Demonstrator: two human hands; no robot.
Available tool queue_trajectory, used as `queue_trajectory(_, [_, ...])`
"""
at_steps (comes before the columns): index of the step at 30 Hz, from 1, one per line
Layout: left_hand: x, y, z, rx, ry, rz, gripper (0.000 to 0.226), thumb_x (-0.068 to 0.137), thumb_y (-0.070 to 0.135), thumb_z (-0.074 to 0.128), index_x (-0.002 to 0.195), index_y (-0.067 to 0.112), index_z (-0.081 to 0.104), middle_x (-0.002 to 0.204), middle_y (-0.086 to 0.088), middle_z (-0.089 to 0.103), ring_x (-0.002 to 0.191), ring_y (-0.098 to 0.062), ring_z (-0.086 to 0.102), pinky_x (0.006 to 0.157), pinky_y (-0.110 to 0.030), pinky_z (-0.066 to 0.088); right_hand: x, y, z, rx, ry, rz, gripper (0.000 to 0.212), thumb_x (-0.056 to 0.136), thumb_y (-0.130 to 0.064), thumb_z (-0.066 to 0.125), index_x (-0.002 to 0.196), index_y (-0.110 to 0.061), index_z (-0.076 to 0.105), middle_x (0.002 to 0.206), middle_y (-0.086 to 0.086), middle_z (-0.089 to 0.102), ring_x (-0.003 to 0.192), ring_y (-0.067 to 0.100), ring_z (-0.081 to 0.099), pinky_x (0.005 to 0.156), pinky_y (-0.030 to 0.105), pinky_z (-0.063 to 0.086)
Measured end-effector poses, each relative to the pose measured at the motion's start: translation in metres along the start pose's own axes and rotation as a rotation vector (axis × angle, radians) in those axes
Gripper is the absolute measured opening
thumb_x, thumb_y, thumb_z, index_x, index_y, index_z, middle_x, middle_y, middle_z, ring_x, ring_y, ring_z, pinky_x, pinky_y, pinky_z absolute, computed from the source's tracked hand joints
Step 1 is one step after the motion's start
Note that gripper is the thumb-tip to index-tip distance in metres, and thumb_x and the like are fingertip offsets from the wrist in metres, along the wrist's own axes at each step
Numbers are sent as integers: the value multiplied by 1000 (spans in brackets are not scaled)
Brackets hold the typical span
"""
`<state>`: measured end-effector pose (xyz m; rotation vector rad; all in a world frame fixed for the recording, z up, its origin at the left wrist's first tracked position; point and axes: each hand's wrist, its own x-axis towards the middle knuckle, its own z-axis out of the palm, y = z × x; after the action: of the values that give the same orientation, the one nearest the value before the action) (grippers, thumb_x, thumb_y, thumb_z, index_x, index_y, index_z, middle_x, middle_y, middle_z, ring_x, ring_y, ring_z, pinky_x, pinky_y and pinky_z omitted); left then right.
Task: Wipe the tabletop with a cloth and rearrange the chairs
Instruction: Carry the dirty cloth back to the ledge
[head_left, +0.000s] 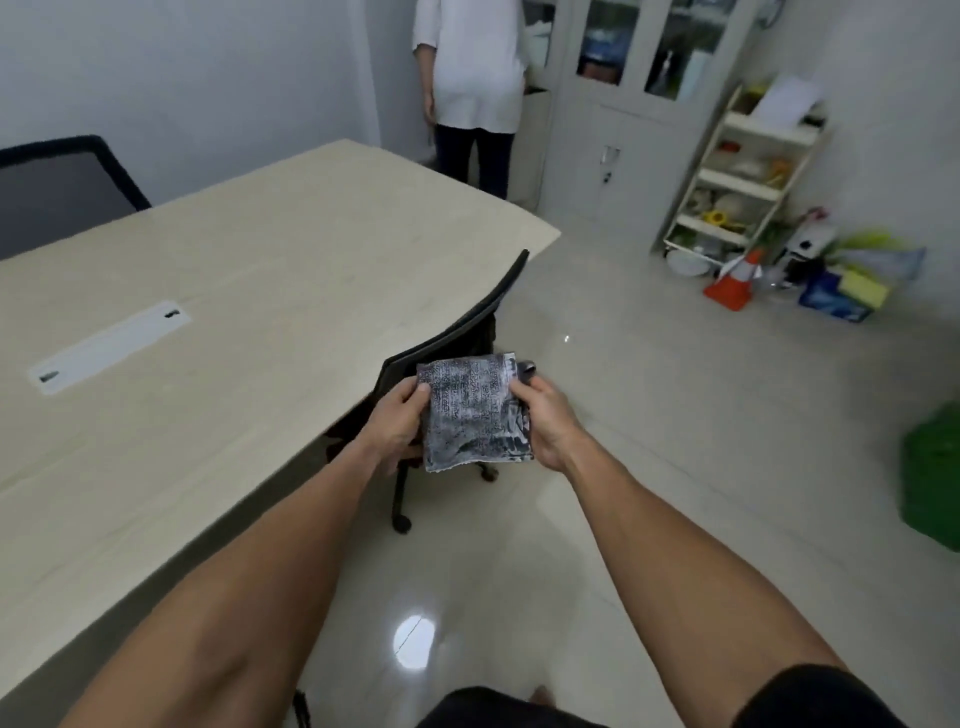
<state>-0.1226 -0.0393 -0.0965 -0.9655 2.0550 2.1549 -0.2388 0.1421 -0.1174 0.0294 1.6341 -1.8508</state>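
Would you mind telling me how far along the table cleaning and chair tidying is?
Nothing looks done yet. In hand: the left hand and right hand hold the folded cloth off the tabletop. Left: wiping, then arranging the near chair and far chair.

The cloth (475, 410) is a coarse, grey-and-black mottled weave, matt, with a frayed lower edge. The bench (218, 322) top has a pale wood-grain finish, smooth and dull, with a flat grey plastic-looking cover (109, 345) set in it. The floor (649, 415) tiles are glossy and mirror the lamp. The chair (467, 322) back looks like black mesh.
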Motion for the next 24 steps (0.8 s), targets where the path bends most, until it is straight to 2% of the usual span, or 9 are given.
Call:
queue_trajectory(2, [1, 9, 41, 22, -95, -11, 22, 112, 37, 43, 114, 33, 65, 118, 0, 73, 109, -27, 71, 88, -47, 59, -22, -7, -42, 31, 104, -46, 22, 106, -20, 61, 126, -14, 69, 117, 22, 76, 100, 37, 72, 96, 60, 57])
queue_trajectory(4, [1, 15, 83, 80, -190, 3, 22, 111, 39, 45, 115, 34, 66, 126, -6, 71, 116, -34, 69, 96, -58, 57, -48, -12, -82, 44, 214, -86, 20, 106, -20, 61, 123, -16, 70, 107, 15, 77, 89, 29, 71, 80, 47, 60])
queue_trajectory(5, [0, 17, 102, 108, -231, 12, 22, 110, 40, 45, 116, 33, 65, 129, -9, 69, 118, -36, 68, 97, -61, 55, -61, -14, -101, 48, 260, -97, 18, 106, -20, 61, 121, -17, 69, 101, 11, 75, 82, 24, 68, 71, 40, 57])
queue_trajectory(8, [-13, 24, 172, 167, -365, 27, 25, 111, 38, 44, 128, 28, 59, 127, -10, 69, 114, -35, 69, 94, -53, 56, -104, -16, -165, 98, 384, -149, 14, 106, -17, 61, 119, -17, 68, 93, 5, 72, 74, 17, 66, 64, 33, 52])
queue_trajectory(11, [-40, 26, 249, 231, -497, 37, 25, 112, 36, 41, 132, 30, 54, 117, -4, 69, 108, -32, 68, 91, -50, 55, -155, -10, -231, 157, 497, -176, 12, 106, -17, 61, 117, -15, 66, 100, 5, 71, 85, 20, 66, 73, 36, 52])
queue_trajectory(16, [-96, 13, 376, 339, -743, 99, 29, 113, 36, 40, 134, 26, 56, 122, -6, 70, 107, -28, 70, 79, -41, 56, -255, 7, -335, 241, 708, -227, 10, 106, -18, 62, 114, -17, 68, 110, 5, 68, 108, 26, 60, 98, 47, 48])
queue_trajectory(20, [-147, -5, 468, 420, -900, 144, 30, 113, 35, 39, 134, 23, 57, 123, -10, 69, 105, -29, 70, 73, -38, 57, -336, 26, -397, 323, 871, -251, 9, 107, -19, 60, 112, -22, 67, 120, 4, 67, 115, 24, 59, 102, 45, 45])
queue_trajectory(22, [-175, -14, 510, 467, -973, 158, 29, 113, 35, 40, 131, 22, 58, 122, -11, 69, 102, -31, 71, 72, -38, 58, -379, 38, -425, 375, 955, -254, 19, 106, -22, 61, 125, -23, 64, 131, -4, 63, 127, 18, 50, 113, 44, 34])
queue_trajectory(24, [-201, -24, 549, 510, -1039, 179, 28, 112, 36, 42, 132, 24, 59, 123, -10, 70, 100, -31, 72, 73, -41, 61, -417, 52, -448, 424, 1034, -273, 50, 100, -28, 68, 148, -21, 54, 155, -4, 50, 146, 20, 39, 126, 54, 21])
